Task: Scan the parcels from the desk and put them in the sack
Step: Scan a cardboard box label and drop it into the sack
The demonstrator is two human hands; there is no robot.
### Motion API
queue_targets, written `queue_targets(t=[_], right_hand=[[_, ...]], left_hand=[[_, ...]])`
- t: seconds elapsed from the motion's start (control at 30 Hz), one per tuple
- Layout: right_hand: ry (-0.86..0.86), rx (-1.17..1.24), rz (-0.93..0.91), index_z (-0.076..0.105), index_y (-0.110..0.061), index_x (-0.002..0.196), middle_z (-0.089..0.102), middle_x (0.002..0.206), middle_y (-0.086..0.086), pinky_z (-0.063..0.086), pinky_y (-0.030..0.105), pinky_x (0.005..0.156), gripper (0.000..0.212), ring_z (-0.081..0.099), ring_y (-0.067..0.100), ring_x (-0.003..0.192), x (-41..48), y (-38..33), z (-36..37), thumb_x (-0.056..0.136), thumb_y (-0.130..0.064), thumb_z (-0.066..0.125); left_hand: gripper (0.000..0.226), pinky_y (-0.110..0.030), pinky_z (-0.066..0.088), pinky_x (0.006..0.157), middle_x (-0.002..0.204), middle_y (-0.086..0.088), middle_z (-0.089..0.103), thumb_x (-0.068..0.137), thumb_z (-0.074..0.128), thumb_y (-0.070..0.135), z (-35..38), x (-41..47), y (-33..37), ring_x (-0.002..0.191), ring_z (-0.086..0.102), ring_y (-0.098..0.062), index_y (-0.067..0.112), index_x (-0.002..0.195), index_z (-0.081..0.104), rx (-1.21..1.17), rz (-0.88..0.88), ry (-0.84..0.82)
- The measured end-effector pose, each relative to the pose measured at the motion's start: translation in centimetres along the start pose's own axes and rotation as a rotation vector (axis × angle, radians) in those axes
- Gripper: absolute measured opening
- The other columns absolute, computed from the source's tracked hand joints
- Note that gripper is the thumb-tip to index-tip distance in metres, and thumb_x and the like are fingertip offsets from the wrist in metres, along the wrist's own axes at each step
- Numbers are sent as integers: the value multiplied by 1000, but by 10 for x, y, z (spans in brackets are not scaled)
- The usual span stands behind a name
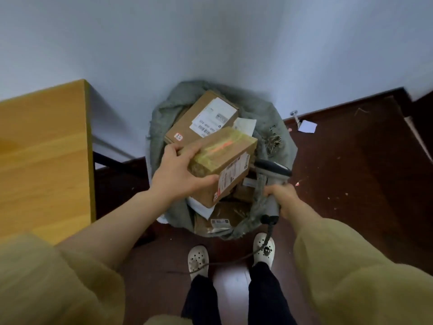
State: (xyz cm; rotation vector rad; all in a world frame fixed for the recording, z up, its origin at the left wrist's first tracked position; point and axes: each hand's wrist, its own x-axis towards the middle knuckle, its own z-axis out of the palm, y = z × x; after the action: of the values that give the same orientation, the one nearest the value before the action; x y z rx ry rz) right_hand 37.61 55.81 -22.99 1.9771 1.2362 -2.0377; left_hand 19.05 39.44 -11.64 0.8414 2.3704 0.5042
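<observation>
Here the left hand (174,177) grips a tape-glossed cardboard parcel (222,160).

Pale blue-grey wall (210,43) at back, soft even light. Dark red-brown wood floor (351,172) w/ small debris & a white paper scrap (307,126). Light wood worktop (42,148) on left.

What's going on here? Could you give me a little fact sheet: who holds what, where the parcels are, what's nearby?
left hand: grips a taped cardboard parcel above the sack
right hand: holds a grey scanner, pointed toward the parcel
red light: streak across the parcel's taped top
sack: grey, open, on the floor, several parcels inside
brown box: white label, lying at the sack's far side
desk: wooden, left of the sack
</observation>
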Motion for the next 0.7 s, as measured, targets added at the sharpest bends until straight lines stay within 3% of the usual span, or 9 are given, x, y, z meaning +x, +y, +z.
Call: queue_targets(t=[0.07, 0.13, 0.17, 0.23, 0.33, 0.4, 0.47, 0.57, 0.7], right_hand=[[-75, -57, 47, 47, -5, 126, 57, 113, 17, 52, 39, 66, 76, 58, 39, 101, 34, 7, 6, 54, 1, 72], [-103, -142, 73, 32, -18, 140, 50, 131, 14, 54, 51, 82, 127, 51, 40, 116, 108, 39, 3, 22, -16, 77], [-107, -181, 86, 24, -24, 143, 45, 139, 10, 50, 56, 90, 141, 46, 39, 124, 142, 55, 4, 12, -22, 74], [-115, -229, 92, 16, -25, 146, 32, 150, 5, 43, 58, 99, 148, 35, 36, 135, 154, 56, 10, 10, -26, 72], [-56, -281, 72, 26, -9, 144, 26, 153, 8, 38, 56, 105, 119, 31, 36, 137, 105, 23, 21, 35, -21, 71], [21, -271, 66, 44, -4, 126, 47, 133, 14, 43, 53, 100, 81, 45, 37, 125, 79, 6, 24, 51, -17, 73], [26, -128, 45, 46, -7, 106, 54, 104, 12, 47, 49, 96, 41, 53, 35, 108, 63, 1, 19, 73, -5, 71], [68, 159, -43, 54, -8, 102, 61, 97, 8, 52, 44, 90, 30, 60, 30, 99, 45, -2, 3, 78, -2, 72], [157, 499, -126, 66, -7, 89, 70, 95, 7, 53, 49, 91, 21, 67, 28, 99, 24, -17, -22, 73, 3, 77]], left_hand=[[96, -34, 38, 103, 138, -1, 23, 56, 67, 72, 12, -1, -3, 130, 30, -18, 39, 140, 38, 23, -21, 20], [103, -33, 39, 101, 136, 0, 25, 46, 55, 79, 20, -2, -7, 127, 32, -16, 39, 140, 40, 36, -35, 52], [104, -33, 40, 101, 136, 0, 26, 45, 52, 80, 23, -2, -8, 126, 32, -15, 39, 140, 40, 43, -33, 66], [104, -35, 40, 103, 136, -1, 26, 46, 51, 80, 28, -1, -11, 127, 32, -16, 38, 140, 41, 49, -38, 79], [103, -38, 40, 105, 137, -2, 26, 48, 54, 80, 32, 1, -12, 129, 32, -18, 36, 141, 41, 30, -48, 89], [103, -40, 41, 105, 137, -2, 26, 49, 54, 79, 33, 1, -13, 130, 32, -19, 36, 142, 41, 25, -48, 89], [104, -43, 42, 104, 138, -4, 26, 50, 54, 79, 34, 0, -12, 130, 32, -21, 33, 142, 41, 33, -35, 89], [104, -41, 43, 102, 138, -8, 28, 52, 54, 79, 40, -4, -8, 129, 33, -22, 29, 143, 41, 58, 7, 84], [104, -28, 34, 102, 137, -16, 32, 55, 55, 74, 61, -5, 2, 126, 37, -25, 18, 142, 44, 67, 94, 61]])
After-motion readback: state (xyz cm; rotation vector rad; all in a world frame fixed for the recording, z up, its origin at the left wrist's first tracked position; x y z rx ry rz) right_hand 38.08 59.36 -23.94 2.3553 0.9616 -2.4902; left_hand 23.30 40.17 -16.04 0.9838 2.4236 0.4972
